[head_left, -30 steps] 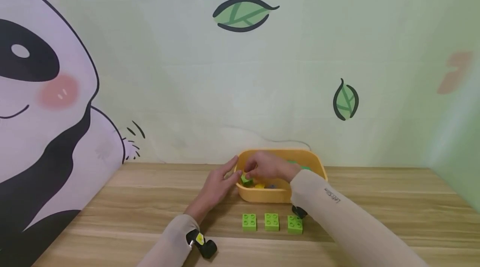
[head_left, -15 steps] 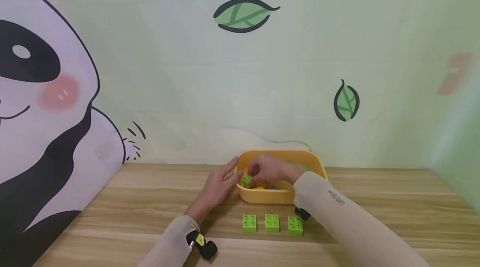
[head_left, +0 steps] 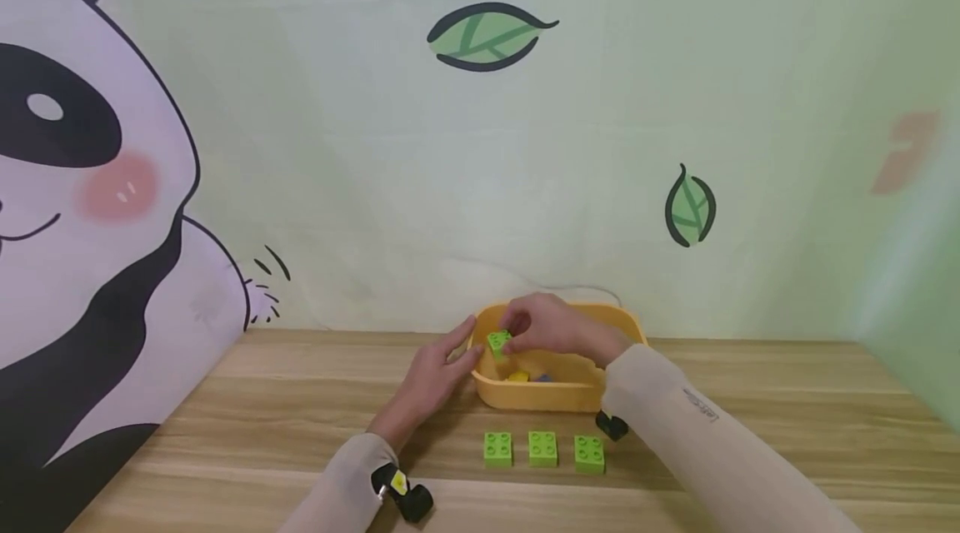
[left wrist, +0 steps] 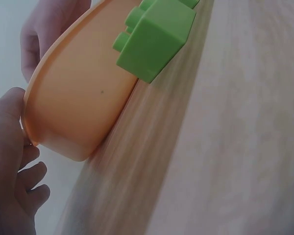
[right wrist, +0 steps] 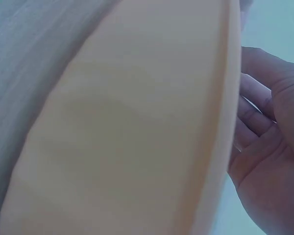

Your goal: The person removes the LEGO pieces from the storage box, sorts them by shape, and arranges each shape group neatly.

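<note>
My right hand [head_left: 551,323] pinches a lime-green toy building brick [head_left: 498,341] between thumb and fingers, inside the left end of a yellow-orange plastic bin [head_left: 540,396]. In the right wrist view the bin's wall [right wrist: 132,117] hides that brick, and part of the right hand [right wrist: 279,122] shows past the rim. My left hand [head_left: 435,375] holds the bin's left end, thumb at the rim, as the left wrist view also shows with the hand [left wrist: 12,156] at the bin's edge. Yellow [head_left: 518,377] and blue pieces [head_left: 543,379] lie in the bin.
Three lime-green bricks stand in a row before the bin: left [head_left: 498,450], middle [head_left: 543,449] and right [head_left: 589,454]. The wooden table [head_left: 262,416] ends at a pale green wall sheet [head_left: 360,141] with a panda and leaves. A thin cable runs behind the bin.
My right hand has picked at the green brick low in the bin, then lifted it up towards the rim. The left hand stays at the bin's left end.
</note>
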`<state>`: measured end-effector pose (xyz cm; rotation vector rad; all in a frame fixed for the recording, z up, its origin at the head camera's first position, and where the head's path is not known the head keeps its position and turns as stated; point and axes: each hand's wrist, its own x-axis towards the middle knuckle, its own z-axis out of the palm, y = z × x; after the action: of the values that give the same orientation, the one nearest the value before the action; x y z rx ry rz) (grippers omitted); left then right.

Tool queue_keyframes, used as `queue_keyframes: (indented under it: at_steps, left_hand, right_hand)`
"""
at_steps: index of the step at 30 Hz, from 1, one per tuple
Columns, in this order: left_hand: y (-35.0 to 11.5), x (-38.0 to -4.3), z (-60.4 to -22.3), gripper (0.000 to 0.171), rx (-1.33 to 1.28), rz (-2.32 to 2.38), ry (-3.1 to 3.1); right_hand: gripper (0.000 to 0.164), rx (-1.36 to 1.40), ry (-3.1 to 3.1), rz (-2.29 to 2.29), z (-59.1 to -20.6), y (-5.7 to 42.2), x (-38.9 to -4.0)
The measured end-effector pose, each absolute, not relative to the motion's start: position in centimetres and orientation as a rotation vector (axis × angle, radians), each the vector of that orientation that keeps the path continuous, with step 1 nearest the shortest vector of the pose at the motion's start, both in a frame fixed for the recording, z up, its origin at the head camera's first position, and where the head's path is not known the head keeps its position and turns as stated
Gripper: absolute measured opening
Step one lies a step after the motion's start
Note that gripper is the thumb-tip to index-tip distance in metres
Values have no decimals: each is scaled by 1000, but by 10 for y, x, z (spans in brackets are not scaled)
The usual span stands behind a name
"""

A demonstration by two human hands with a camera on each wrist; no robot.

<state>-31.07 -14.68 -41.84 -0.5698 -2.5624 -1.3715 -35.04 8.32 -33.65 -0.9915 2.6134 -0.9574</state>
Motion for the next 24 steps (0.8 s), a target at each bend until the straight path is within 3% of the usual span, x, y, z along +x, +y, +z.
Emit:
queue_keyframes:
  at_steps: [13, 24]
  left_hand:
    - [-147, -311, -422, 57, -575, -1376, -2522]
    - [-145, -311, -421, 57, -570, -1392, -2533]
  right_hand:
    - [28, -950, 2749, -1016, -335, 105, -322]
    - [26, -1015, 2800, -1117, -333, 123, -288]
